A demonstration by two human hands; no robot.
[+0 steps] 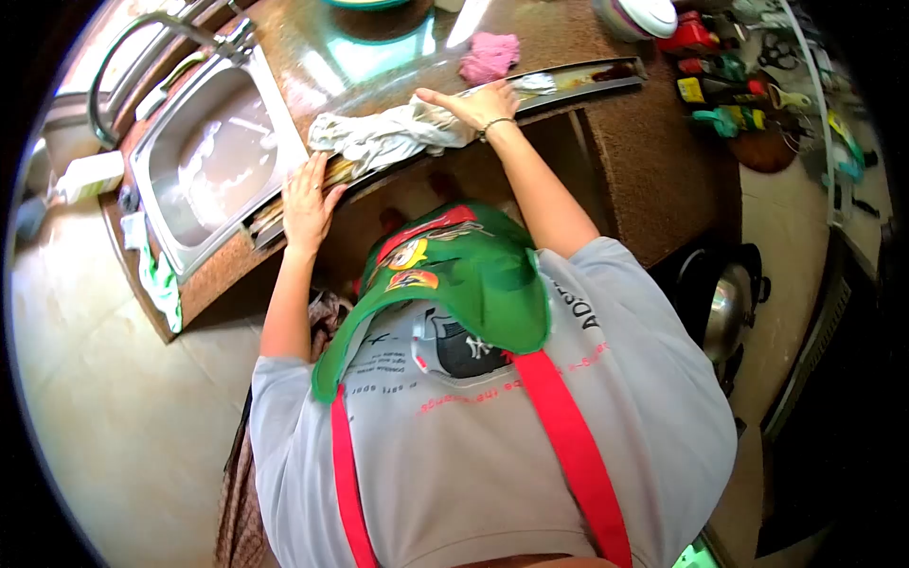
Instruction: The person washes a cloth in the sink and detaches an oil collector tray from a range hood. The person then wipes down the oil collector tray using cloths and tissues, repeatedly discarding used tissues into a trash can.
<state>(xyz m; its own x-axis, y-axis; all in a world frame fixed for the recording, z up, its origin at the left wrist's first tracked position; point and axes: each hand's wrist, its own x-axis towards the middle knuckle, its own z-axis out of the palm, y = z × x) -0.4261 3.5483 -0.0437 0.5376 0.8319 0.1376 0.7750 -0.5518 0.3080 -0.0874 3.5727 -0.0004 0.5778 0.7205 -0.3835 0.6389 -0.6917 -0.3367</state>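
Resting with fingers extended, the right hand (486, 107) perhaps pins the white cloth (379, 137), bunched between both hands, to the long tray (587, 83); laid flat beside the sink (284, 109), the left hand (308, 204) probably braces the tray.

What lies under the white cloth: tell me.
The white cloth lies on a long, narrow tray, which shows past it at both ends. The stretch directly beneath is covered and cannot be seen.
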